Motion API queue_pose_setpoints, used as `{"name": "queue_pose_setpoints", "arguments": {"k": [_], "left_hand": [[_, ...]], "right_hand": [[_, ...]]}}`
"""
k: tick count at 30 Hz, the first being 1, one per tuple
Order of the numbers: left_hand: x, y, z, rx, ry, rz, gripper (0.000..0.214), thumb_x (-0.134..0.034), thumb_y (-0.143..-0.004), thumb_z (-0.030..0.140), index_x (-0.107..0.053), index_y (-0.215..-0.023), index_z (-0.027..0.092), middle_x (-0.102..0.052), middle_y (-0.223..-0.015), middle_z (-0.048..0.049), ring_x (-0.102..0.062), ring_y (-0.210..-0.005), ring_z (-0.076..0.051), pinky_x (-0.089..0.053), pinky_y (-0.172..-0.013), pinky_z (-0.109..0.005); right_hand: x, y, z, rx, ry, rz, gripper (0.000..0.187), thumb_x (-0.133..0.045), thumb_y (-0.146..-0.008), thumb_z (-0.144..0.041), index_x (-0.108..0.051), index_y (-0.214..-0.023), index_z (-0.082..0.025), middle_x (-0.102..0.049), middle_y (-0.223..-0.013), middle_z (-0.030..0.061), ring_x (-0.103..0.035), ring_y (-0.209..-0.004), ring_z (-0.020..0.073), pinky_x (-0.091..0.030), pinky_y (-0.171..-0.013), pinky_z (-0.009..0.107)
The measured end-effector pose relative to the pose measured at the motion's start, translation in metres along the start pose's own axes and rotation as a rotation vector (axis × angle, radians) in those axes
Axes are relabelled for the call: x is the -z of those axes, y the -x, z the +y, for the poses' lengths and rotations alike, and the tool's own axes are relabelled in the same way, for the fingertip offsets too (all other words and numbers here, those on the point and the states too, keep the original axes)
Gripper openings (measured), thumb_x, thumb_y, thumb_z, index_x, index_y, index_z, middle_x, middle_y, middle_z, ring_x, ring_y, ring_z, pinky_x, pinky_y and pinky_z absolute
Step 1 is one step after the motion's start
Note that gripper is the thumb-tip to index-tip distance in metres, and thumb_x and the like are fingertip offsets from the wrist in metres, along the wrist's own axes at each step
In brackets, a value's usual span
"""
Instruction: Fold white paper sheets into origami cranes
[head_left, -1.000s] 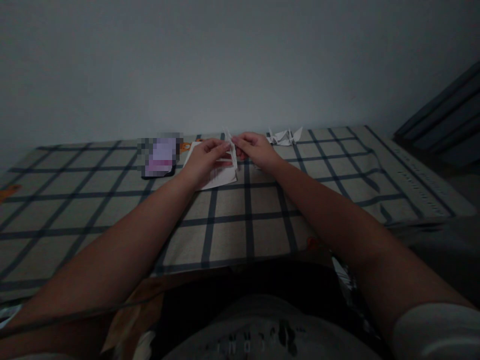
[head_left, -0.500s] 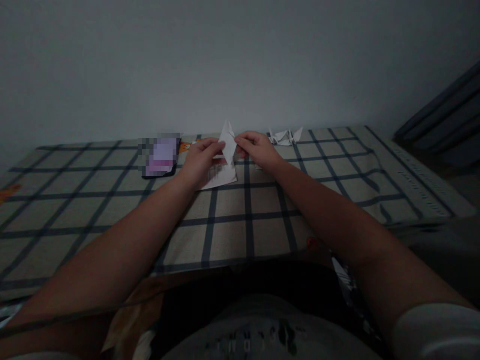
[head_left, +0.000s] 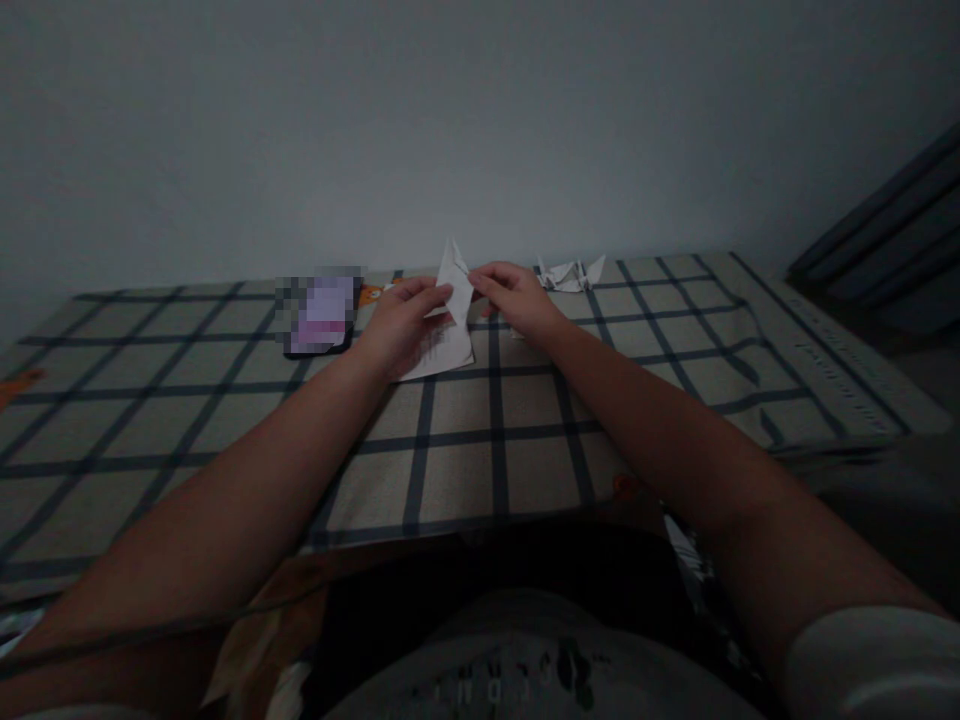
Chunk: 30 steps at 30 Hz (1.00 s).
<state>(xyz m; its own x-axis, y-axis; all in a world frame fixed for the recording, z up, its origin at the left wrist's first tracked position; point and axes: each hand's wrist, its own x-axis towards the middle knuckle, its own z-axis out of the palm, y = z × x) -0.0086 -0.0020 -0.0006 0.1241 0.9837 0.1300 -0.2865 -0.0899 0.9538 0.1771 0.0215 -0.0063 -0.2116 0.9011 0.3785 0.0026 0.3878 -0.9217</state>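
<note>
A white folded paper (head_left: 454, 290), kite-shaped with pointed tips at the top, is held up between both hands over the table. My left hand (head_left: 406, 312) pinches its left side, thumb across the front. On the other side, my right hand (head_left: 517, 298) grips the right edge between thumb and fingertips. Beneath my left hand lies a flat white sheet of paper (head_left: 442, 353) with faint print on it. Just beyond my right hand are folded paper cranes (head_left: 571, 275); how many cannot be made out.
A checked cloth (head_left: 457, 460) covers the table, which runs up to a grey wall. Left of my hands lies a phone (head_left: 324, 312), its screen partly blurred. A dark draped or ridged thing (head_left: 900, 235) stands at the far right.
The folded paper's top has parted slightly, showing two tips where one showed before. Both hands have kept almost the same place.
</note>
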Motion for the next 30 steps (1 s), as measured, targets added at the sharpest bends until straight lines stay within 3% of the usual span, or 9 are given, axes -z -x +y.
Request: {"name": "queue_pose_setpoints", "arguments": {"k": [11, 18, 30], "left_hand": [[0.0009, -0.0002, -0.0018, -0.002, 0.009, -0.045, 0.027, -0.094, -0.069, 0.029, -0.071, -0.080, 0.019, -0.074, -0.087, -0.0023, -0.071, -0.082, -0.016, -0.060, -0.087, -0.034], [0.0007, -0.0001, -0.0027, -0.021, 0.028, -0.046, 0.029, -0.096, -0.066, 0.029, -0.074, -0.082, 0.018, -0.077, -0.086, -0.0020, -0.072, -0.078, -0.015, -0.061, -0.085, -0.032], [-0.0010, 0.0016, -0.0001, 0.008, 0.013, -0.032, 0.030, -0.095, -0.066, 0.029, -0.071, -0.079, 0.018, -0.075, -0.086, -0.0022, -0.071, -0.078, -0.015, -0.059, -0.083, -0.031]], "right_hand": [[-0.0004, -0.0020, 0.0012, -0.051, -0.077, 0.034, 0.025, -0.081, -0.088, -0.043, -0.076, -0.088, -0.019, -0.075, -0.088, 0.0023, -0.069, -0.085, 0.0140, -0.060, -0.069, 0.022], [-0.0012, -0.0001, -0.0026, -0.047, -0.079, 0.052, 0.026, -0.082, -0.087, -0.044, -0.077, -0.093, -0.019, -0.076, -0.098, 0.0030, -0.069, -0.092, 0.0143, -0.059, -0.069, 0.021], [-0.0005, -0.0015, -0.0020, -0.051, -0.059, 0.022, 0.024, -0.080, -0.088, -0.043, -0.075, -0.090, -0.020, -0.073, -0.091, 0.0012, -0.066, -0.086, 0.0130, -0.057, -0.069, 0.020]]}}
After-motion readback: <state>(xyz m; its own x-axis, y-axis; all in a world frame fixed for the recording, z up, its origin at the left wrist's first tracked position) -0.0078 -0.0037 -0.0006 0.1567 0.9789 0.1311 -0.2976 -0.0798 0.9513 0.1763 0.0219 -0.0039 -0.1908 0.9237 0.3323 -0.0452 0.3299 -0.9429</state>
